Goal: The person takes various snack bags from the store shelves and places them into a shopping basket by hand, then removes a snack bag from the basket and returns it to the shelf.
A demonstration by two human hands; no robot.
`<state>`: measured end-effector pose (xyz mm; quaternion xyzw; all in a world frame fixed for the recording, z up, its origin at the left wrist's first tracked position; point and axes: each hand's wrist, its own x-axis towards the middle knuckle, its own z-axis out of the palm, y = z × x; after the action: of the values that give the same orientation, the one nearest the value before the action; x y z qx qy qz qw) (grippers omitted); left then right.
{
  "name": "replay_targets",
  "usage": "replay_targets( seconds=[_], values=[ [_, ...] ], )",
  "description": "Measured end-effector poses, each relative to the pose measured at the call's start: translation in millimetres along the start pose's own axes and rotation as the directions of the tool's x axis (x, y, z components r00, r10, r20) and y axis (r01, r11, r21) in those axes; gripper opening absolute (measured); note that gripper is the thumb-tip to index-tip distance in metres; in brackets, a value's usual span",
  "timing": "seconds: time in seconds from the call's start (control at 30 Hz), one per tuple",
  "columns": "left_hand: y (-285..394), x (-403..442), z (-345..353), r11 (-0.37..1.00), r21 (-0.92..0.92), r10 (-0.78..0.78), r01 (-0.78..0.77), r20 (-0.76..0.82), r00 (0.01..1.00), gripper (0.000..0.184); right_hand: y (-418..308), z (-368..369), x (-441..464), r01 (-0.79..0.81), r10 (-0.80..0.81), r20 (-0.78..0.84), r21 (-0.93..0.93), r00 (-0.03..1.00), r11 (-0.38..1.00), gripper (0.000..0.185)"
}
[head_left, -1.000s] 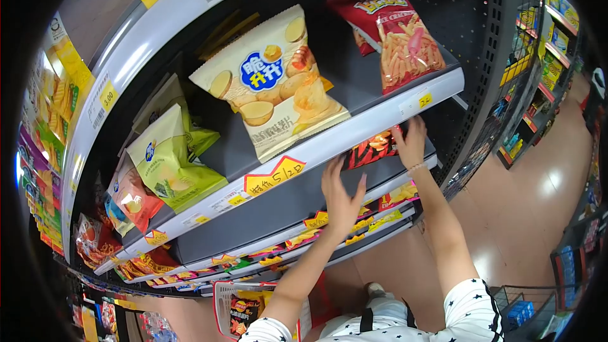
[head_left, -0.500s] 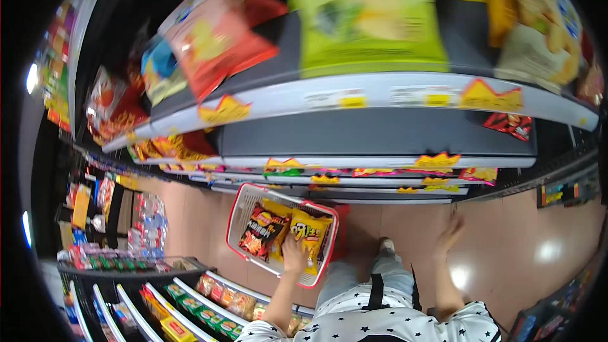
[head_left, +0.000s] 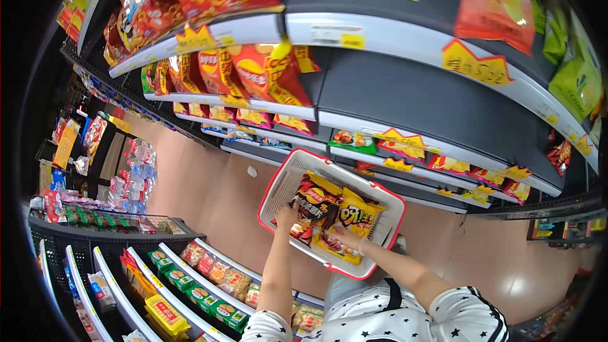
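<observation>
A white basket with a red rim point(head_left: 292, 163) hangs low in front of the shelves. Inside it lie a black snack bag point(head_left: 310, 206) and a yellow snack bag point(head_left: 354, 215), with more yellow packaging between and behind them. My left hand point(head_left: 286, 215) is at the basket's left side, against the edge of the black bag; its fingertips are too small to make out. My right hand point(head_left: 345, 238) reaches over the basket's near rim and touches the lower part of the yellow bag. Whether its fingers grip the bag is unclear.
Shelves with red snack bags point(head_left: 266, 76) and a pink bag point(head_left: 494, 6) curve across the top. A lower shelf of green packs point(head_left: 199, 297) and a yellow pack point(head_left: 166, 316) stands at the bottom left. Bottled goods point(head_left: 136, 171) stand at the left, beyond tiled floor point(head_left: 202, 196).
The view has swung left along the shelves. Both hands left the upper shelf area; my right hand has come from the right side into the basket, and my left hand has shifted to its left side.
</observation>
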<state>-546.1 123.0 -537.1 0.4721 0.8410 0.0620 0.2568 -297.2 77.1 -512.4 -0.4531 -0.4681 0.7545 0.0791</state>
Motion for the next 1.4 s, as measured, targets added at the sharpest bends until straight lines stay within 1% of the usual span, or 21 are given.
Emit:
replay_targets(
  seconds=[0.07,0.17,0.23,0.3,0.33,0.4,0.47,0.63,0.67,0.7,0.73,0.8,0.83,0.93,1.0,1.07,1.13,1.17,1.23,1.3,1.4],
  values=[
    [8.5,-9.9,0.3,0.99,0.111,0.067,-0.082,0.129,0.989,0.07,-22.2,23.8,13.3,-0.138,0.136,-0.041,-0.025,0.99,0.99,0.066],
    [30.1,-46.3,-14.4,0.991,-0.078,0.129,-0.111,0.294,0.947,0.07,-6.0,46.9,48.0,-0.157,0.202,-0.218,0.207,0.955,0.966,0.072],
    [40.8,-73.8,-10.8,0.923,0.213,0.324,-0.321,0.022,0.946,0.07,-25.1,46.9,24.5,-0.091,0.134,-0.213,0.198,0.968,0.976,0.071],
    [42.6,-90.6,-14.6,0.927,0.135,0.356,-0.349,-0.035,0.934,0.069,-43.2,44.4,0.9,-0.02,0.077,-0.301,0.188,0.95,0.982,0.062],
    [47.6,-98.0,-14.8,0.926,0.052,0.376,-0.373,-0.091,0.922,0.069,0.4,45.0,26.2,0.281,-0.275,-0.499,-0.065,0.822,0.957,0.058],
    [54.3,-112.5,-19.4,0.905,-0.052,0.406,-0.423,-0.199,0.892,0.067,-21.9,33.7,-5.6,0.11,-0.042,-0.461,0.122,0.886,0.986,0.058],
    [70.7,-134.1,-38.6,0.86,-0.092,0.474,-0.501,-0.218,0.853,0.064,-11.6,13.3,-13.2,-0.079,0.005,-0.399,-0.168,0.917,0.983,0.049],
    [121.4,-186.4,-57.7,0.806,-0.269,0.502,-0.527,-0.16,0.85,0.07,-3.0,-34.7,-99.1,0.284,-0.51,-0.41,-0.498,0.756,0.82,0.034],
    [136.3,-196.6,-58.8,0.796,-0.269,0.518,-0.542,-0.16,0.84,0.069,-9.3,-47.1,-124.1,0.182,-0.32,-0.455,-0.322,0.831,0.929,0.025],
    [146.6,-199.1,-51.9,0.756,-0.323,0.574,-0.569,-0.092,0.814,0.071,-9.1,-59.5,-152.3,0.231,-0.41,-0.486,-0.388,0.771,0.893,0.024],
    [159.4,-201.1,-43.7,0.729,-0.595,0.549,-0.338,0.212,0.808,0.071,-2.2,-70.8,-178.9,0.267,-0.493,-0.506,-0.454,0.708,0.85,0.024],
    [195.4,-221.3,-19.6,0.683,-0.63,0.65,-0.369,0.294,0.701,0.072,22.5,-91.1,-218.4,0.403,-0.697,-0.596,-0.569,0.398,0.717,0.024],
    [221.4,-236.6,-12.2,0.647,-0.66,0.698,-0.382,0.312,0.644,0.075,21.7,-101.2,-249.9,0.368,-0.637,-0.659,-0.521,0.399,0.77,0.023],
    [289.7,-276.3,20.8,0.609,-0.563,0.766,-0.559,0.234,0.599,0.07,35.5,-141.3,-321.4,0.37,-0.498,-0.785,-0.368,0.367,0.853,0.026],
    [340.1,-304.6,32.1,0.594,-0.661,0.76,-0.458,0.275,0.589,0.065,64.4,-178.8,-342.2,0.418,-0.438,-0.793,-0.258,0.423,0.871,0.037],
    [386.2,-326.3,44.3,0.581,-0.632,0.787,-0.513,0.276,0.552,0.058,62.7,-213.6,-367.9,0.401,-0.617,-0.774,-0.526,0.138,0.75,0.049],
    [431.9,-350.3,48.7,0.479,-0.629,0.864,-0.612,0.212,0.457,0.059,60.7,-236.5,-396.6,0.695,-0.426,-0.82,-0.048,0.383,0.717,0.047],
    [453.8,-356.1,50.3,0.431,-0.637,0.895,-0.639,0.214,0.391,0.063,55.8,-248.6,-411.2,0.696,-0.427,-0.819,-0.049,0.383,0.717,0.047],
    [493.7,-362.0,57.4,0.329,-0.628,0.942,-0.706,0.166,0.291,0.071,40.2,-273.7,-441.4,0.8,-0.476,-0.863,-0.163,0.169,0.578,0.036],
    [535.0,-370.4,62.1,0.212,-0.617,0.974,-0.758,0.065,0.219,0.075,36.9,-311.9,-460.0,0.851,-0.438,-0.889,-0.121,0.137,0.512,0.034],
    [596.4,-376.8,67.2,0.052,-0.569,0.983,-0.82,-0.116,0.142,0.069,33.6,-390.9,-469.7,0.64,-0.514,-0.834,-0.509,-0.202,0.576,0.038]
  ],
)
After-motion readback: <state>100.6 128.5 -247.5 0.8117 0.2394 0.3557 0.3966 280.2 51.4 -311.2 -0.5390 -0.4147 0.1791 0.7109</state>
